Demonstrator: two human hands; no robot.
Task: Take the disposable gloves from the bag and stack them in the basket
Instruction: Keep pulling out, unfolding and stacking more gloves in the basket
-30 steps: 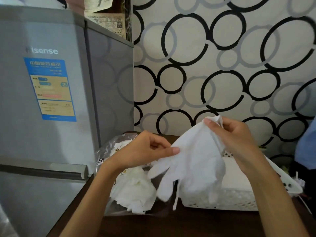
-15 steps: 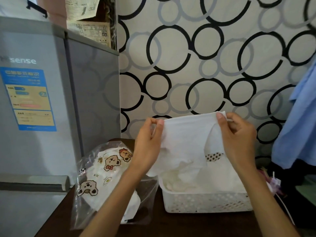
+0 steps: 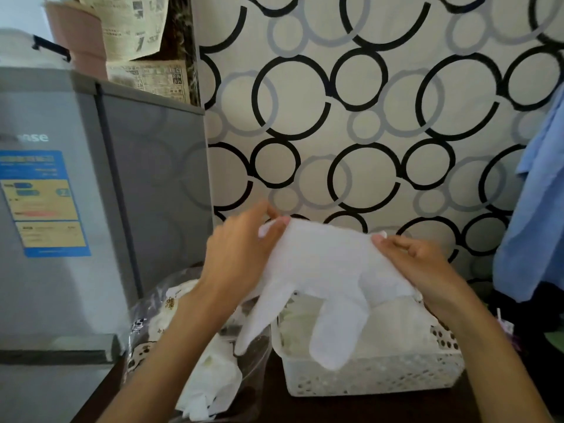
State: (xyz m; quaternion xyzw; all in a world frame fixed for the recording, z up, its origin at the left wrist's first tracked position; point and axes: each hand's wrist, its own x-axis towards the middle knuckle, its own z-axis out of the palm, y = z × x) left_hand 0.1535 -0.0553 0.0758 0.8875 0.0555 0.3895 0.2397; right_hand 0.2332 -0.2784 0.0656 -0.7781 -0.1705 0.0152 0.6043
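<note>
We hold one white glove (image 3: 323, 270) stretched out in the middle of the frame, above the white basket (image 3: 375, 377) at lower right. Our left hand (image 3: 241, 257) pinches the cuff corner on the left between thumb and curled fingers (image 3: 282, 221), and our right hand (image 3: 418, 264) pinches the opposite corner the same way, so both hands are closed on the glove. Its finger parts hang down toward us, one drooping over the basket's near wall and another trailing left of it toward the bag (image 3: 171, 325).

The bag (clear plastic with small cartoon prints) lies at lower left on the dark counter (image 3: 366, 407), just beside the basket, with more white gloves (image 3: 210, 380) crumpled inside. Pale layers already lie in the basket under the held glove.

We judge the glove to be very light, thin and limp: it sags wherever it is not held and will likely fold on itself or cling if released unevenly. The two cuff corners look like the right hold, since they keep the sheet spread flat; lowering it with both corners level should let it settle on the pile. A grey fridge (image 3: 91, 193) stands at the left of the frame.
</note>
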